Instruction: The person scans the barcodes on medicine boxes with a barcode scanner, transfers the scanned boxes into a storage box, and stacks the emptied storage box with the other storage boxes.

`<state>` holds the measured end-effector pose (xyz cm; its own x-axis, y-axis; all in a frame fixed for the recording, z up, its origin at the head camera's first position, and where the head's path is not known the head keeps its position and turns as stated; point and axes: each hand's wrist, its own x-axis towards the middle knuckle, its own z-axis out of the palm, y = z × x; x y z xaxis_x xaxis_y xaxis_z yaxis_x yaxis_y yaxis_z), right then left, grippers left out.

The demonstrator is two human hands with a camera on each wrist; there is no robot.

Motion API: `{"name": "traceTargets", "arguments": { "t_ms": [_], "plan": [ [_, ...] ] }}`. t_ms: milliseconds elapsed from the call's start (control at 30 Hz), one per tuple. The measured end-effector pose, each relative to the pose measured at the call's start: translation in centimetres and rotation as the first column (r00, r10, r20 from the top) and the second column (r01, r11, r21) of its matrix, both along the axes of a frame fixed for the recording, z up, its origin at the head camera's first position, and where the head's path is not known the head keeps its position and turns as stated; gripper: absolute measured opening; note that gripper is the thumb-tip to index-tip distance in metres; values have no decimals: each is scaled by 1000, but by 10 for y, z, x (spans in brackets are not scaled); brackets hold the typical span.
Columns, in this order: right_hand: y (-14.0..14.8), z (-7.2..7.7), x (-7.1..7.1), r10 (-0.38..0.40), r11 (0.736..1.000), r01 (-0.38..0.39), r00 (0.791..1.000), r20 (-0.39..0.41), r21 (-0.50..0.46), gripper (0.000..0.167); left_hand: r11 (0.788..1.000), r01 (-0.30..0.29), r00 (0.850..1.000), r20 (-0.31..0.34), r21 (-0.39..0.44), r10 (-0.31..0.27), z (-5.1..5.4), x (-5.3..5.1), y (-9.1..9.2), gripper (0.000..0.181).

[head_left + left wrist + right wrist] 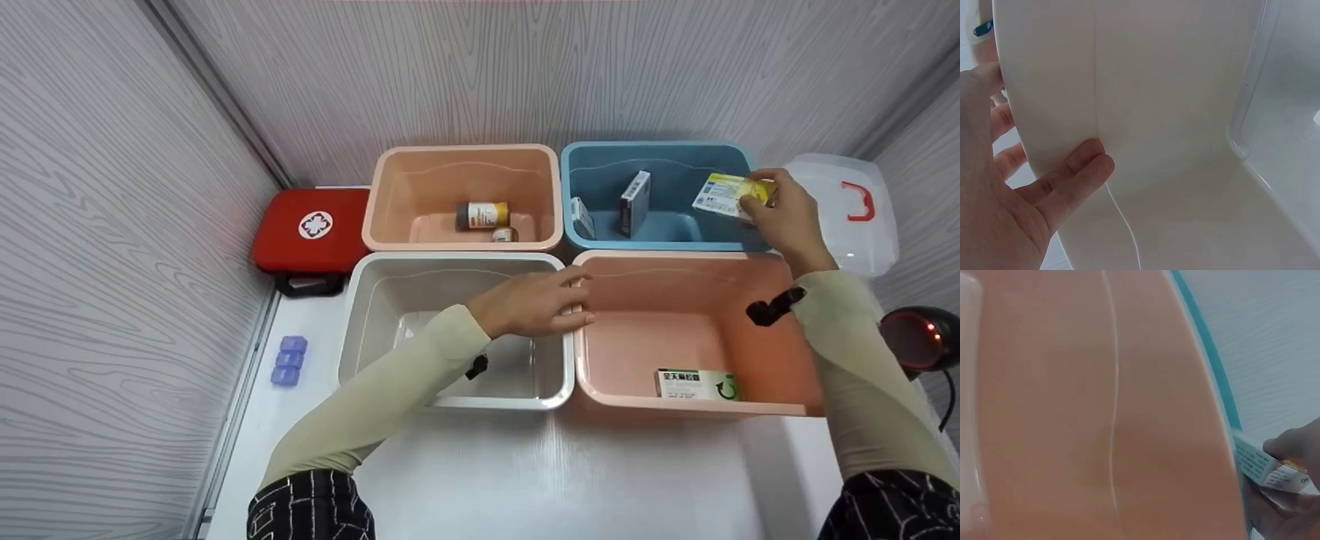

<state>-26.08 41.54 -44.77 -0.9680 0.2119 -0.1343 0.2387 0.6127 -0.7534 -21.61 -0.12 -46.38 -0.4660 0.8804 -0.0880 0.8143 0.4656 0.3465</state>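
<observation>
My right hand [787, 214] pinches a yellow-and-white medicine box [727, 193] over the right side of the blue bin [675, 150]. In the right wrist view, part of this box [1269, 469] shows beyond a bin rim. Two more boxes, a standing medicine box [635, 202] and a smaller box [582, 217], are inside the blue bin. My left hand [532, 304] grips the white bin's right rim [450, 256], with digits on both sides of the wall in the left wrist view. A white-and-green medicine box [697, 384] lies in the front pink bin [675, 259].
A rear peach bin [465, 152] holds a dark-capped bottle [484, 215] and a smaller bottle [504, 235]. At left are a red first-aid case [311, 229] and a purple pill organizer [289, 360]. A clear lid [862, 240] and black device [919, 337] stand right.
</observation>
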Motion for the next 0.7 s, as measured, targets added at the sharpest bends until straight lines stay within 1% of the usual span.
{"name": "traceTargets", "arguments": {
  "t_ms": [100, 200, 267, 367, 467, 533, 600, 633, 667, 700],
  "plan": [
    [-7, -4, -5, 30, 999, -29, 1000, -8, 13, 69, 1000, -3, 1000, 0, -3, 3, 1, 0, 1, 46],
    [-12, -9, -4, 101, 995, -101, 995, -21, -19, 74, 1000, -10, 1000, 7, -14, 10, 1, 1, 1, 46],
    [-15, -10, 1, 159, 985, -161, 987, -29, -61, 73, 1000, -12, 1000, 17, -18, 13, 1, 1, 1, 47],
    [-22, -8, 10, 215, 968, -218, 976, -38, -123, 66, 1000, -17, 1000, 17, -17, 17, 0, 0, 1, 46],
    [-31, -5, 24, 281, 933, -293, 956, -84, -210, 54, 1000, -16, 1000, 6, -5, 16, -2, -1, 1, 45],
    [-36, -3, 34, 342, 903, -358, 934, -106, -237, 49, 1000, -10, 1000, 2, 5, 10, -3, -1, 1, 45],
    [-41, -3, 45, 429, 862, -439, 898, -95, -252, 44, 1000, -6, 1000, -2, 13, 6, -3, 0, 1, 45],
    [-44, -4, 50, 479, 841, -480, 875, -71, -249, 43, 1000, -7, 1000, -1, 15, 7, -3, 0, 1, 45],
    [-46, -5, 54, 531, 821, -522, 847, -27, -231, 44, 1000, -9, 1000, 0, 14, 9, -2, 0, 1, 45],
    [-48, -7, 58, 581, 799, -562, 813, 31, -213, 45, 1000, -10, 1000, 2, 15, 10, -2, 0, 0, 45]
  ]
}}
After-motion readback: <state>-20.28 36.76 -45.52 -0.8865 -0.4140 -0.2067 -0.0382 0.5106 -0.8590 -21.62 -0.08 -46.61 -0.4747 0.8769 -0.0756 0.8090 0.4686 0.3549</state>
